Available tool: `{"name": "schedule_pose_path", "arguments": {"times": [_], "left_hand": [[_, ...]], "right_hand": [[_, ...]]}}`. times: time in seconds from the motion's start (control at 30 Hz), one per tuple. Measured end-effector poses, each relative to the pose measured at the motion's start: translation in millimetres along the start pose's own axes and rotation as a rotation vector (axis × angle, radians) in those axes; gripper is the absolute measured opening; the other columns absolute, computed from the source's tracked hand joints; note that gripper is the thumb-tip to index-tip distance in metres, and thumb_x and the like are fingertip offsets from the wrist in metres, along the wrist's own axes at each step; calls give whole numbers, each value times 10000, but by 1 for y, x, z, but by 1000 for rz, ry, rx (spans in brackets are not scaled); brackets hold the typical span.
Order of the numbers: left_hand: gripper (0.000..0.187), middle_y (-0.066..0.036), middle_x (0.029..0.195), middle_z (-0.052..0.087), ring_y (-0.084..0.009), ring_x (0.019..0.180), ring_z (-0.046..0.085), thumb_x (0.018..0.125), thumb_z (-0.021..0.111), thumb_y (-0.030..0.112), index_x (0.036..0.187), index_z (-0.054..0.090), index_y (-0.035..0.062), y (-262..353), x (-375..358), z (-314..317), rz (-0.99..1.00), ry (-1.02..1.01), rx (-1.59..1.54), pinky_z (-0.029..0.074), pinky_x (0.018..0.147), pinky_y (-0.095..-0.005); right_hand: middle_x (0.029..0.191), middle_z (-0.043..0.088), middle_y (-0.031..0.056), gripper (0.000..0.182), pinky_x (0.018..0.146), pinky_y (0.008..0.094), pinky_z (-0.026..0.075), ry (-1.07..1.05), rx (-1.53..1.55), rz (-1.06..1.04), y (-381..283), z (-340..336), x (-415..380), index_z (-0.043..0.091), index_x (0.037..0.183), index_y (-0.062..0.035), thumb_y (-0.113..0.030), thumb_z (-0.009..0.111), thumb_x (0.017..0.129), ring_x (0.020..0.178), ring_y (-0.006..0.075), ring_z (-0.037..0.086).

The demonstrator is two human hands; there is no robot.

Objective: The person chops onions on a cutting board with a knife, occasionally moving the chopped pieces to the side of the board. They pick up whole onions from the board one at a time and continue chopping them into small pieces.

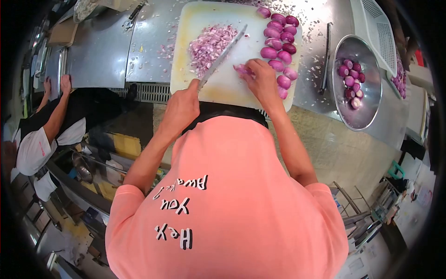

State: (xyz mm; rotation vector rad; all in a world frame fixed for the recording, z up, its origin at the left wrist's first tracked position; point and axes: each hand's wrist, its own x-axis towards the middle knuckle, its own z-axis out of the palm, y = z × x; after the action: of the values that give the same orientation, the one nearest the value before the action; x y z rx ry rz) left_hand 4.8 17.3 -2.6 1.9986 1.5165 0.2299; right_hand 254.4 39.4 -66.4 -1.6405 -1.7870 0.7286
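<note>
Left hand [182,108] is wrapped tight around the handle of a long kitchen knife [223,55], index finger stretched up along the spine. The blade's long axis runs on a diagonal, handle at the near edge of the white cutting board [195,14], tip pointing up and to the right toward the far side, ending just beside the chopped pile. Right hand [261,79] sits on the board with fingers curled down, pinning a small bit of shallot [242,70] right next to the blade's lower stretch.

To the left of the blade lies a heap of chopped shallot [211,44], fine purple-white pieces. To the right of the holding hand, a double column of peeled whole shallots [281,46] lines the board's right edge, touching one another, crowding the hand's outer side. The board rests on a steel counter [102,51] strewn with scraps. Off to the right, a metal bowl [360,118] holds more peeled shallots, and a white perforated basket [378,28] sits beyond it. At far left, another person [42,135] in a white shirt leans on the counter, well apart from the board.
</note>
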Motion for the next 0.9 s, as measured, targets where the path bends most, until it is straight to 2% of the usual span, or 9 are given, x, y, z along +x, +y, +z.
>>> {"name": "schedule_pose_path", "arguments": {"times": [0.13, 0.2, 0.33, 0.4, 0.63, 0.73, 0.9], "left_hand": [[308, -286, 644, 566, -481, 668, 599, 877, 515, 10, 1183, 488, -9, 2, 4, 1, 66, -46, 31, 434, 588, -548], [293, -282, 652, 573, -483, 668, 598, 871, 519, 3, 1163, 497, -7, 10, -5, -1, 8, -64, -14, 443, 593, -552], [307, -284, 667, 581, -479, 673, 603, 864, 518, -5, 1170, 497, -8, 1, -4, 7, 102, -63, 44, 441, 595, -552], [330, -281, 670, 588, -477, 671, 603, 856, 521, -12, 1186, 500, -14, 10, -11, 0, 32, -80, -4, 444, 602, -550], [336, -271, 673, 595, -467, 669, 604, 856, 524, -3, 1190, 511, -29, 8, -13, 3, 22, -115, -17, 446, 611, -543], [337, -270, 674, 595, -464, 673, 606, 857, 523, 3, 1193, 511, -25, 1, -12, 6, 37, -114, 84, 443, 613, -542], [256, -266, 663, 585, -465, 668, 602, 853, 527, 4, 1107, 513, -23, 2, -9, 7, 52, -132, 16, 438, 617, -546]], "right_hand": [[889, 632, 150, 173, 740, 442, 493, 86, 11, -99, -7, 14, 15, 650, 891, -4, 2, 703, 725, 852, 359, 601], [887, 624, 150, 149, 734, 445, 498, 122, -43, -175, -7, 18, 17, 657, 900, -8, 9, 664, 752, 845, 362, 594], [890, 619, 148, 132, 727, 445, 501, 107, -62, -158, -11, 17, 20, 657, 896, -10, 13, 638, 767, 843, 362, 589], [880, 613, 140, 144, 724, 442, 502, 117, -100, -174, -11, 16, 16, 660, 903, -18, 17, 638, 764, 838, 354, 586], [881, 614, 127, 158, 721, 434, 501, 166, -73, -183, -8, 19, 9, 668, 917, -36, 13, 638, 770, 837, 338, 586], [887, 615, 125, 151, 721, 431, 500, 160, -61, -172, -11, 22, 9, 664, 911, -37, 12, 640, 771, 842, 336, 587], [881, 611, 125, 155, 721, 430, 499, 202, -50, -174, -8, 23, 9, 667, 918, -39, 7, 649, 771, 850, 332, 590]]}}
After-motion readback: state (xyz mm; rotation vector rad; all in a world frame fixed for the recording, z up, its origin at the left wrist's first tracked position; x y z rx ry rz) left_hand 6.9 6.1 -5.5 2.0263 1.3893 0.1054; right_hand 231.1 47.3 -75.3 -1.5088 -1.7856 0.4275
